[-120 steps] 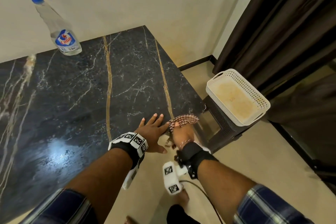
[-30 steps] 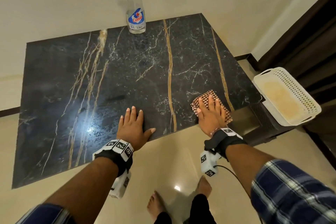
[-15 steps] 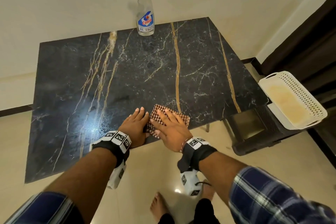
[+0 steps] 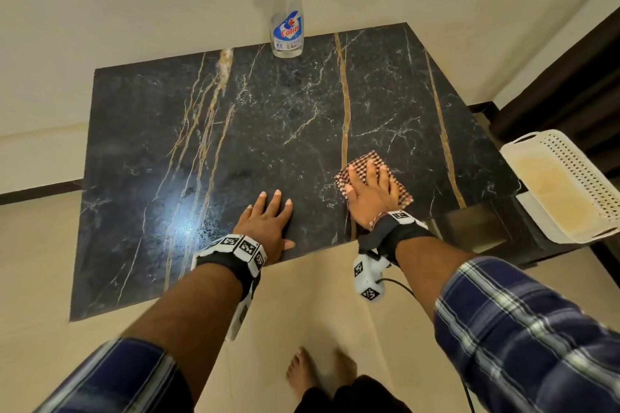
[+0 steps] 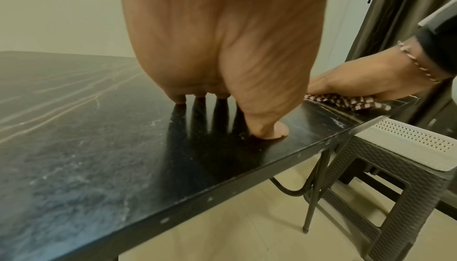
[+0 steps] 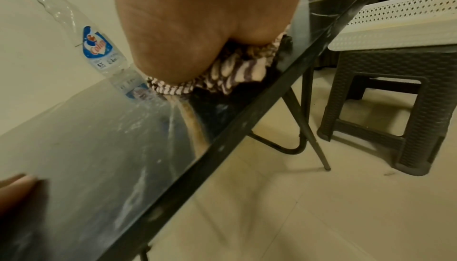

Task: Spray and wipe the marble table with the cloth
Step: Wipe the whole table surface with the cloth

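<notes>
The black marble table point(image 4: 268, 117) with gold veins fills the middle of the head view. A folded checked cloth point(image 4: 360, 166) lies near its front right edge, and my right hand point(image 4: 370, 191) presses flat on it with straight fingers. The cloth point(image 6: 230, 73) shows under the palm in the right wrist view. My left hand point(image 4: 268, 221) rests flat on the bare marble near the front edge, fingers straight, holding nothing; its fingers point(image 5: 267, 128) touch the table point(image 5: 99, 128). A clear spray bottle point(image 4: 287, 10) with a blue cap stands at the table's far edge.
A white perforated basket point(image 4: 570, 157) sits on a dark woven stool point(image 5: 385, 177) just right of the table. Dark curtains point(image 4: 570, 54) hang behind it. A pale wall backs the table. My bare feet point(image 4: 302, 375) stand on the tiled floor.
My right hand has slid the cloth to the right, away from my left hand, which has stayed in place on the marble.
</notes>
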